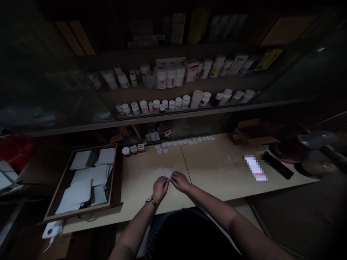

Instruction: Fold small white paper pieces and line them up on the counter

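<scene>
Both my hands meet at the middle of the pale wooden counter (217, 173), pinching a small piece of white paper (168, 174) between their fingertips. My left hand (160, 188), with a wristwatch (151, 201) on its wrist, holds the paper's near side. My right hand (180, 181) grips the other side. Its exact folds are hidden by my fingers. Farther along the counter, a long row of small folded white paper pieces (184, 142) lies near the back edge, with a few more (162, 149) just in front.
To the left, an open wooden drawer (81, 212) holds stacks of white paper sheets. Behind the counter, glass-fronted shelves hold several white medicine bottles (173, 76). A cardboard box (252, 131), a blurred packet (255, 167) and a black remote control (277, 165) stand at right.
</scene>
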{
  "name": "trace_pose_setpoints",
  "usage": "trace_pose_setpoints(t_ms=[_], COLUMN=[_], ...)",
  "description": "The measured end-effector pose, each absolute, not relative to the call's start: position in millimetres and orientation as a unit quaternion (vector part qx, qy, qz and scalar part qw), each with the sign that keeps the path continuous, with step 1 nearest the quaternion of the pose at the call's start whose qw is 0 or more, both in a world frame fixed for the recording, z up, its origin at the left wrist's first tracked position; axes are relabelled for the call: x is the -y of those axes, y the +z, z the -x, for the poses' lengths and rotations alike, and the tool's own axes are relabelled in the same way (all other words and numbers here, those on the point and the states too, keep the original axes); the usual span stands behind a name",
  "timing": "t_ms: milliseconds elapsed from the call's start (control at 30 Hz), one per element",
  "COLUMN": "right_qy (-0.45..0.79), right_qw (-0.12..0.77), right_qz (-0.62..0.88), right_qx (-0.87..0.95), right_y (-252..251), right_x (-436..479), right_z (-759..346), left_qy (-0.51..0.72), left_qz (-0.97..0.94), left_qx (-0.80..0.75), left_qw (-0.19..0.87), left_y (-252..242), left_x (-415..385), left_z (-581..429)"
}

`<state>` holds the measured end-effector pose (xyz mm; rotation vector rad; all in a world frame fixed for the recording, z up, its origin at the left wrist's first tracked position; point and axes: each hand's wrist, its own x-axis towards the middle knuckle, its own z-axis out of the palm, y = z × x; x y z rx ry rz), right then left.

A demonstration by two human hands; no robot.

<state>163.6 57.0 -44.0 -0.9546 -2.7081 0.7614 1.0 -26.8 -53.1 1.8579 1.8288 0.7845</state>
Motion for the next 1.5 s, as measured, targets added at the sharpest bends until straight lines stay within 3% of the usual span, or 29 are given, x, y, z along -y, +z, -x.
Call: trace_pose_setpoints(t_ms=[433, 633, 967, 1300, 1500], right_qy=[0.307, 0.323, 0.311, 0.210, 0.197], right_qw=[0.048, 0.049, 0.012, -0.025, 0.005], right_qz=[0.393, 0.388, 0.410, 0.445, 0.292], right_qx=[0.866, 0.862, 0.857, 0.870, 0.936], right_y=[-37, -41, -27, -29, -42], right_x=[-68, -73, -71, -62, -51], right_z=[-152, -149, -147, -154, -173], left_qy=[0.367, 0.327, 0.057, 0.058, 0.087], left_qz=[-0.456, -0.562, -0.764, -0.775, -0.772], left_qx=[-0.760, -0.724, -0.635, -0.622, -0.623], left_qw=[0.281, 0.230, 0.099, 0.099, 0.093], left_y=[-64, -52, -52, -50, -51], left_x=[13, 18, 39, 33, 31], left_z=[-15, -12, -4, -4, -4])
